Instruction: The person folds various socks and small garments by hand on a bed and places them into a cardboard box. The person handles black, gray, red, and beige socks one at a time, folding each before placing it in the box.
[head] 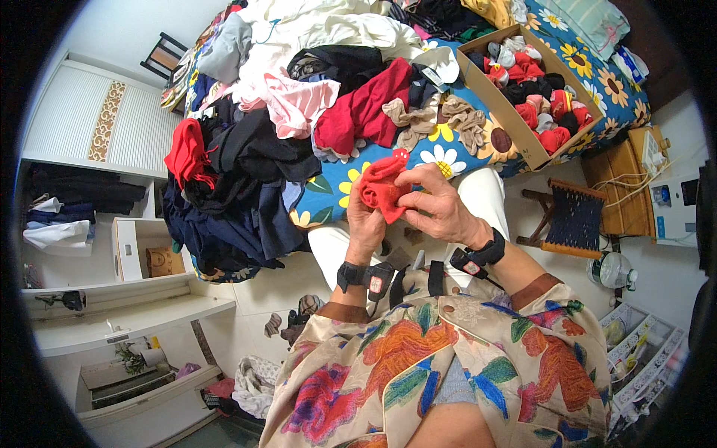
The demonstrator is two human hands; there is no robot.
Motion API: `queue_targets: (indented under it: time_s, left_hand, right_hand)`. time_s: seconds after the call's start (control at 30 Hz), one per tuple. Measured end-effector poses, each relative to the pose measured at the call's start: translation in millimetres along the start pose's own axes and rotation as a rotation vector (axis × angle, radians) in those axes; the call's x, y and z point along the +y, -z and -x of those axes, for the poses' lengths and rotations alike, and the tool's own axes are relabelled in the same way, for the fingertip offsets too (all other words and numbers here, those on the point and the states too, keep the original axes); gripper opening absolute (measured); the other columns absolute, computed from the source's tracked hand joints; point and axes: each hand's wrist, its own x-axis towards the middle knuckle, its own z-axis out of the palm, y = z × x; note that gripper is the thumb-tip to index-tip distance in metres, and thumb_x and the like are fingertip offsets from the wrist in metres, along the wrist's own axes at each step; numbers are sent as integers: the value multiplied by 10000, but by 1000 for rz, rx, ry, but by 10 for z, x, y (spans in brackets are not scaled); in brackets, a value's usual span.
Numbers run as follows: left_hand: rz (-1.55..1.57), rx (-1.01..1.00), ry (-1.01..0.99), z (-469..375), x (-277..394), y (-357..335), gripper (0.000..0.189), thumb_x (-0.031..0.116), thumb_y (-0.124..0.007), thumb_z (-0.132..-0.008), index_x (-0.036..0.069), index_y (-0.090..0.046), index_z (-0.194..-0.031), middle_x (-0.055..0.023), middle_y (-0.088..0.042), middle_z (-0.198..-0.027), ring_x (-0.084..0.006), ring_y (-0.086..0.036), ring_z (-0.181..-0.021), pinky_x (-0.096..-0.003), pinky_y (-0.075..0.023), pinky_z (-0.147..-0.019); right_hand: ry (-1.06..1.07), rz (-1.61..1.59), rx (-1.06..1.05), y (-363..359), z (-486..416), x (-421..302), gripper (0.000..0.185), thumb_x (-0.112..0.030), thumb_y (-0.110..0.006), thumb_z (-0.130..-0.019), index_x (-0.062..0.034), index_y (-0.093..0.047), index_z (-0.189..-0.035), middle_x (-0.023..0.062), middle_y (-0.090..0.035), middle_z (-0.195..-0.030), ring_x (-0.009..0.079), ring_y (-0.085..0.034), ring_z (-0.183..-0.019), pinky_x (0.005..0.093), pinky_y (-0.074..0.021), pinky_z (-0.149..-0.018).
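Between my two hands is a red sock [381, 185], partly rolled up, with its loose end poking out at the top. My left hand [365, 221] grips the roll from the left side. The fingers of my right hand [442, 207] pinch its edge from the right. Just beyond, two crumpled tan stockings [413, 120] lie on the flowered bedspread [336, 185]. To the right on the bed stands an open cardboard box [498, 123], filled with bundled socks [540, 84] in red, black, grey and pink.
Heaped clothes [252, 157] cover the bed's left and far parts. A folding stool [571, 218] and a large plastic bottle [610, 271] stand on the right. At left is an open wardrobe [89, 224]. Dark socks [299, 319] and cloth lie on the floor.
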Motion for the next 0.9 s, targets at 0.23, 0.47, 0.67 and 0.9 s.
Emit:
queue_targets:
  time_s: [0.23,0.47,0.67,0.9]
  left_hand:
    - [-98,-154,62,21,119,-29,576,-4,-608,-947,44,-358,-1463,-117,-470,-1435,-224,-496,-1309,-388,-425,-1093]
    - [-255,-226,77,42,231,-305,691,-37,-632,-900,47,-261,-1477,-110,-403,-1422,-208,-442,-1314,-365,-373,-1111]
    - [-473,-142,58,69,220,-354,657,-28,-634,-842,24,-353,-1433,-101,-507,-1328,-219,-512,-1238,-353,-414,-1067]
    - [8,103,269,66,179,-270,429,73,-504,-935,34,-444,-1358,-100,-558,-1267,-201,-592,-1120,-335,-494,-972]
  right_hand:
    - [-310,-55,161,194,-129,-10,300,-66,-689,-818,-38,-658,-1115,107,-626,-1093,289,-605,-1045,382,-466,-955]
    - [-479,-265,-11,229,-130,36,309,-10,-655,-824,-22,-595,-1127,118,-621,-1006,232,-655,-891,324,-529,-787]
    - [-279,-88,41,182,-146,-20,350,-25,-668,-816,-26,-566,-1151,175,-626,-1014,345,-651,-912,392,-526,-778]
    - [-645,-358,65,158,-96,3,241,-37,-577,-893,-11,-588,-1133,118,-651,-1023,183,-644,-859,302,-533,-757]
